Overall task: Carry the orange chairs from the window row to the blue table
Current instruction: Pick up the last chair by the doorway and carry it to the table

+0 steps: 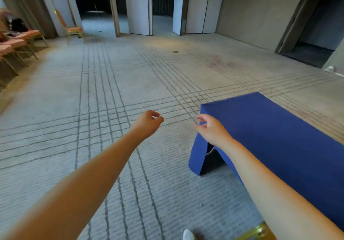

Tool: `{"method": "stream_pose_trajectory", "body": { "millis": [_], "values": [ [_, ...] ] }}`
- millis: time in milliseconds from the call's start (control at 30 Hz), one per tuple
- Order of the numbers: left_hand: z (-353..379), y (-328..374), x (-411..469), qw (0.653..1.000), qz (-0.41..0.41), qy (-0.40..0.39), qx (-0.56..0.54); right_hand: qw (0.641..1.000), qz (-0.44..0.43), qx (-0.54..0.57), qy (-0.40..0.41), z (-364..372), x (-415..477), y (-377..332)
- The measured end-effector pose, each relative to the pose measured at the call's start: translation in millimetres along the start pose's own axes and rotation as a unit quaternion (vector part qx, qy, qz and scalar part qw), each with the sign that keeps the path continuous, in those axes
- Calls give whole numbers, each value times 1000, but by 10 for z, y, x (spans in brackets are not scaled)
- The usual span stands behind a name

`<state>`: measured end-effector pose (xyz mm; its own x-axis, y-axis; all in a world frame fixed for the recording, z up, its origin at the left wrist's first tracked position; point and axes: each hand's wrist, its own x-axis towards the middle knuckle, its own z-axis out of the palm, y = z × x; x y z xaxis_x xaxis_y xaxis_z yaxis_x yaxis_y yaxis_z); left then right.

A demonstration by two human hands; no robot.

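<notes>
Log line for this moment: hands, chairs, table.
left hand: empty | right hand: empty | orange chairs: in row, far left | blue table: near right

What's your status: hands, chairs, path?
Left hand and right hand both empty, fingers loosely curled. Orange chairs in their row, far left; blue table beside right hand. No obstacle seen on carpet between.
</notes>
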<state>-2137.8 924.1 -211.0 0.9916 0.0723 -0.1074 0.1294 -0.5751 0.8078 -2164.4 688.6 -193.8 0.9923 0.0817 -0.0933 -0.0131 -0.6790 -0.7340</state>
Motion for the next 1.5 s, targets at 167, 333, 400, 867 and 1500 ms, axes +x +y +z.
{"method": "stream_pose_trajectory", "body": {
  "millis": [167,333,400,867,1500],
  "values": [
    [-580,-154,509,997,-28,69,-15,998,-51,13,-37,170,922,-523],
    [-1075,-128,1279,989,-43,132,-43,993,-99,15,-59,254,2007,-933],
    [-1240,-87,1669,986,-47,152,-54,991,-113,20,-68,248,2470,-1073],
    [-2055,-24,4134,966,-55,235,-96,978,-193,22,-76,300,5280,-1993],
    [-4153,-718,8169,973,-41,209,-93,981,-163,43,-93,1640,9392,-3586]
  ]
}}
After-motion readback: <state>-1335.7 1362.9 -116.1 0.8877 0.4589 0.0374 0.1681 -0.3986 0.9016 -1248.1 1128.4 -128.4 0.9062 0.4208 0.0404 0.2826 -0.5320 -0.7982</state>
